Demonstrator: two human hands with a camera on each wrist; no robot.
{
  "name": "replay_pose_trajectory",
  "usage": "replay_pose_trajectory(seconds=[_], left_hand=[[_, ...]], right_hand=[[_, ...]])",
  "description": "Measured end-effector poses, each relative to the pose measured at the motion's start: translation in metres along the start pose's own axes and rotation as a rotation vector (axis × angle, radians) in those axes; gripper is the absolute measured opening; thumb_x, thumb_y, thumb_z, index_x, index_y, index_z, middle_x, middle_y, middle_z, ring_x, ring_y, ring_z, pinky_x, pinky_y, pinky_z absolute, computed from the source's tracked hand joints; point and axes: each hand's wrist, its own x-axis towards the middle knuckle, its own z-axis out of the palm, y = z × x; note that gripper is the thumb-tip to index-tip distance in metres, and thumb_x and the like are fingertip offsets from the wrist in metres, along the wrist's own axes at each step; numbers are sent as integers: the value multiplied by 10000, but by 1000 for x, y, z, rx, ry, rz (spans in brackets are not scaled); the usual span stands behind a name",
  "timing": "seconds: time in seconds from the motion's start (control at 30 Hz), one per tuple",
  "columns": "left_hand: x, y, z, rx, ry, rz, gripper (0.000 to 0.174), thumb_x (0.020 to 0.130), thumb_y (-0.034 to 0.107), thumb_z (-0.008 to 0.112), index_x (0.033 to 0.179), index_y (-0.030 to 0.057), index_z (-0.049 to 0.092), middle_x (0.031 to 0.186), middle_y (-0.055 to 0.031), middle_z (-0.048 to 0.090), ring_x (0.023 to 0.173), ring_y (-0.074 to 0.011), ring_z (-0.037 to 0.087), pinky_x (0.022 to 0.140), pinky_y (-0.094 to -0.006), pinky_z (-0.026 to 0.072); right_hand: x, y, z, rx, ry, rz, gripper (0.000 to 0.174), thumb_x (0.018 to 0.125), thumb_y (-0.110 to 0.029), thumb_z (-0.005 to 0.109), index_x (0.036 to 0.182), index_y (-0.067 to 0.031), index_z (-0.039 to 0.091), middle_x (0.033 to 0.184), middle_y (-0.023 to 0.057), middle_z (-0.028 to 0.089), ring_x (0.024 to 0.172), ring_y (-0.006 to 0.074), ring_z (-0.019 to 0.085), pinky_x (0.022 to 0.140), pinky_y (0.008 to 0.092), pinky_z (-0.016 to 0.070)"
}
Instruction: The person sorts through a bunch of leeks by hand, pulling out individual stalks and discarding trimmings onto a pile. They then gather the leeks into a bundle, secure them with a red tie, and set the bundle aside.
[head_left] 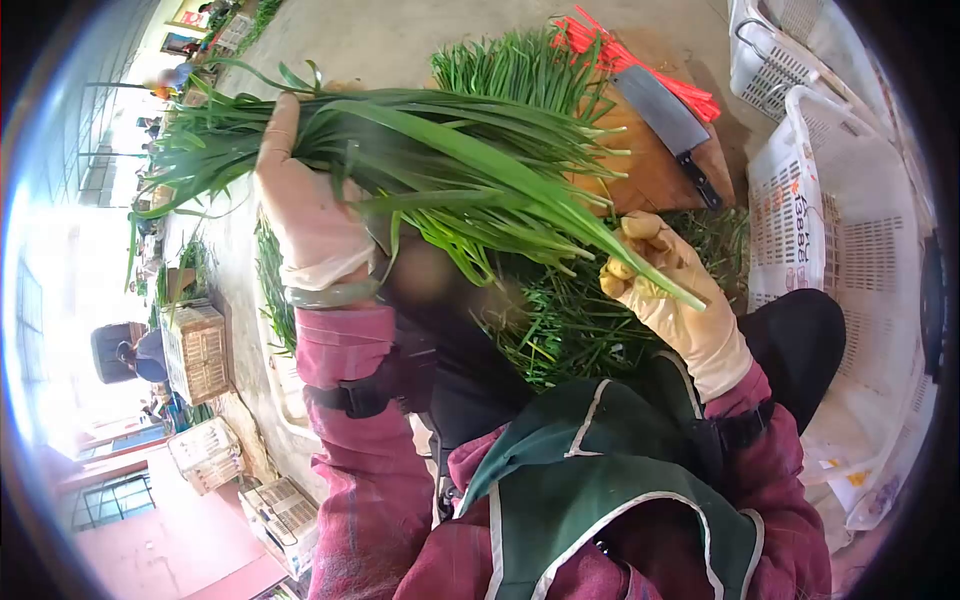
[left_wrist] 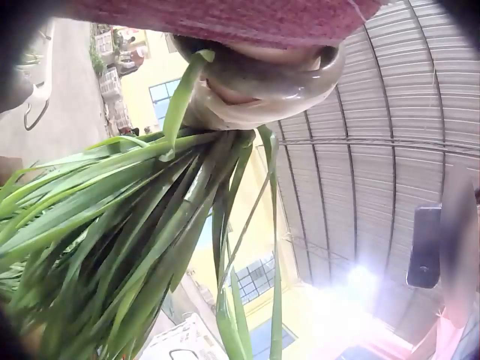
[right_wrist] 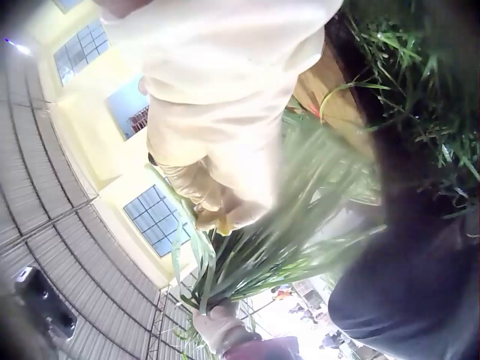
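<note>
My gloved left hand (head_left: 310, 215) grips a thick bunch of long, flat-leaved green chives (head_left: 430, 140), raised in front of me with the pale cut ends toward the right. In the left wrist view, chive leaves (left_wrist: 150, 232) fan out below the cuff. My right hand (head_left: 665, 290), in a yellow-stained pale glove, has curled fingers at the bunch's cut-end side and pinches one broad chive stalk (head_left: 640, 262) that sticks out past the others. In the right wrist view, the thumb and fingertips (right_wrist: 223, 223) come together beside the leaves.
A wooden block (head_left: 640, 165) bears a cleaver (head_left: 660, 108), red ties (head_left: 690, 95) and another pile of chives (head_left: 515, 70). Loose green trimmings (head_left: 560, 330) lie below, by my knees. White plastic crates (head_left: 785, 200) stand on the right; more crates (head_left: 195, 350) are at left.
</note>
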Motion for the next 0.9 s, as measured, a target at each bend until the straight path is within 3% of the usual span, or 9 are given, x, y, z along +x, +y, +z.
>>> replay_pose_trajectory(seconds=[0.07, 0.2, 0.37, 0.43, 0.47, 0.57, 0.73, 0.83, 0.9], left_hand=[[0, -3, -2, 18, 30, -7, 301, 937, 268, 510, 962, -5, 632, 877, -105, 678, 789, -191, 649, 687, -304, 508], [11, -11, -14, -107, 50, 33, 329, 963, 221, 462, 1008, -67, 614, 968, -189, 666, 939, -298, 643, 846, -406, 524], [2, -9, -7, -124, 24, 26, 307, 969, 183, 455, 1069, -78, 582, 1014, -201, 651, 956, -307, 636, 856, -408, 523], [-3, -19, -7, 108, -38, 265, 298, 981, 160, 428, 1108, -75, 560, 1045, -208, 638, 964, -308, 631, 862, -403, 521], [-4, -22, -7, 225, -69, 385, 295, 987, 148, 414, 1127, -74, 549, 1060, -211, 632, 968, -309, 629, 864, -401, 520], [-5, -21, -7, 488, -151, 561, 305, 1005, 134, 367, 1173, -68, 522, 1096, -226, 613, 964, -302, 625, 867, -390, 519], [-5, 24, 7, 61, -101, 361, 371, 1008, 224, 375, 1187, -69, 516, 1109, -234, 609, 994, -313, 607, 896, -431, 500], [7, 51, -21, -94, -139, 317, 412, 992, 283, 411, 1149, -74, 544, 1127, -234, 602, 1049, -324, 582, 935, -460, 474], [11, 63, -29, -143, -64, 385, 407, 987, 281, 426, 1137, -76, 554, 1136, -236, 598, 1064, -322, 575, 949, -462, 466]], right_hand=[[1, 5, -3, 10, 6, -104, 501, 828, -79, 675, 1278, 14, 476, 1186, 132, 575, 1031, 237, 618, 958, 375, 493], [3, 1, 6, -13, 129, -184, 488, 841, -68, 676, 1282, 0, 480, 1171, 111, 595, 1056, 221, 615, 947, 353, 494], [5, -1, -6, -176, 214, -162, 319, 907, -67, 608, 1205, 2, 518, 1097, 100, 607, 905, 168, 612, 848, 297, 504], [9, -2, -8, -204, 234, -138, 280, 916, -62, 595, 1180, 7, 529, 1055, 88, 614, 842, 152, 601, 783, 278, 502], [10, 2, -5, -309, 443, -171, 245, 924, -60, 585, 1159, 2, 556, 973, 69, 621, 771, 122, 582, 707, 250, 479], [7, -8, -19, -731, 455, -56, 214, 932, -53, 566, 1130, 26, 587, 956, 47, 603, 739, 116, 547, 694, 258, 461], [7, -7, -35, -1240, 419, -72, 143, 877, -7, 577, 972, -51, 675, 814, 45, 669, 675, 132, 600, 618, 275, 484], [-9, -10, -66, -2118, 183, 288, 172, 803, 6, 584, 937, -43, 680, 832, 97, 693, 750, 240, 659, 640, 357, 509], [-16, -3, -62, -2422, 0, 770, 170, 776, -29, 587, 892, -88, 696, 937, 125, 676, 854, 330, 641, 735, 382, 499]])
